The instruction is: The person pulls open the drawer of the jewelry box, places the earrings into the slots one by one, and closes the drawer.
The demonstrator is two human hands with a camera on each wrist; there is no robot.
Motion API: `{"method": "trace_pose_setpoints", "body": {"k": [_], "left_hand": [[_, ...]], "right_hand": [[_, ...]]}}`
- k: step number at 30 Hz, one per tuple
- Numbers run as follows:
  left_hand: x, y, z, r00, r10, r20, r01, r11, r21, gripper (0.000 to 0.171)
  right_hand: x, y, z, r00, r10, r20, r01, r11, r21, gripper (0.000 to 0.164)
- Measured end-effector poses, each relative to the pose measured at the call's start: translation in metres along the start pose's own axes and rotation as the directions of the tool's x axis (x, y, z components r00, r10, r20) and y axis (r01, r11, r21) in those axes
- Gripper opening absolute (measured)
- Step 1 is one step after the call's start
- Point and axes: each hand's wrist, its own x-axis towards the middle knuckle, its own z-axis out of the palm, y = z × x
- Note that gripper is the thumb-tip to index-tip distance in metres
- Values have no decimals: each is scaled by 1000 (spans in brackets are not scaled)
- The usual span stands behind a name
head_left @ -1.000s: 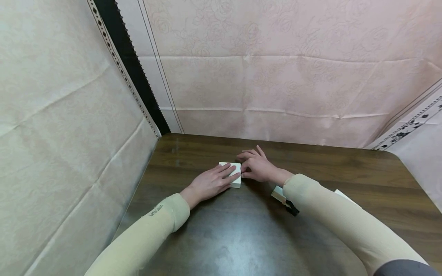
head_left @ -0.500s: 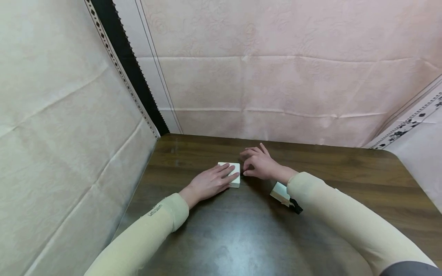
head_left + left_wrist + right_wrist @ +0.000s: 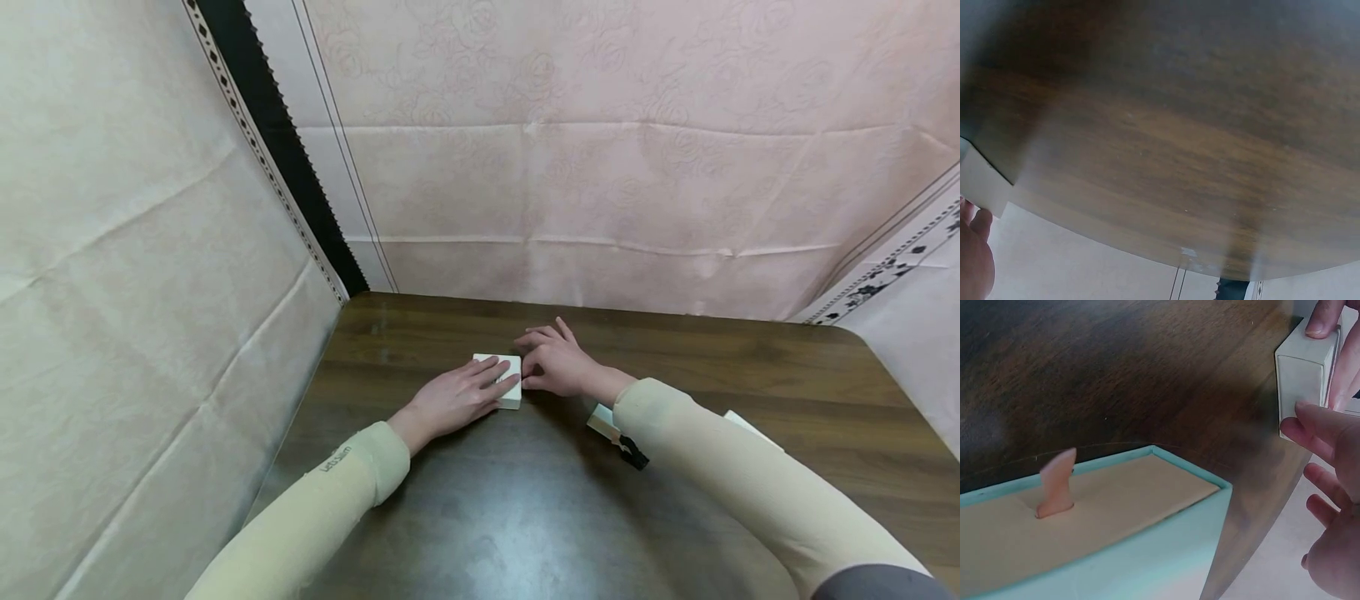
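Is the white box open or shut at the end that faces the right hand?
Shut, it appears: in the right wrist view, a flat panel covers that end of the white box.

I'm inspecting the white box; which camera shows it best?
The right wrist view: the white box is large there, its end face mostly bare. The head view shows it small, partly under the left hand; the left wrist view cuts it off at the edge.
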Motion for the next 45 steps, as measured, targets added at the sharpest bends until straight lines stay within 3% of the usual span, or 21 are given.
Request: {"method": "trace_pose_setpoints", "body": {"k": [20, 29, 39, 45], "left_hand": [[0, -2, -2, 999, -6, 32, 6, 1000, -1, 55], [3, -4, -8, 1000, 10, 22, -10, 1000, 22, 54], [8, 3, -18, 999, 38, 0, -38, 998, 47, 55], [7, 5, -22, 999, 33, 23, -35, 998, 55, 55]], "right_hand": [[-8, 6, -11, 999, 29, -14, -29, 1000, 9, 13], [-34, 21, -25, 997, 29, -72, -29, 1000, 5, 10], [-73, 26, -36, 990, 34, -137, -33, 999, 11, 21], [-96, 29, -36, 987, 62, -147, -56, 998, 43, 28]]}}
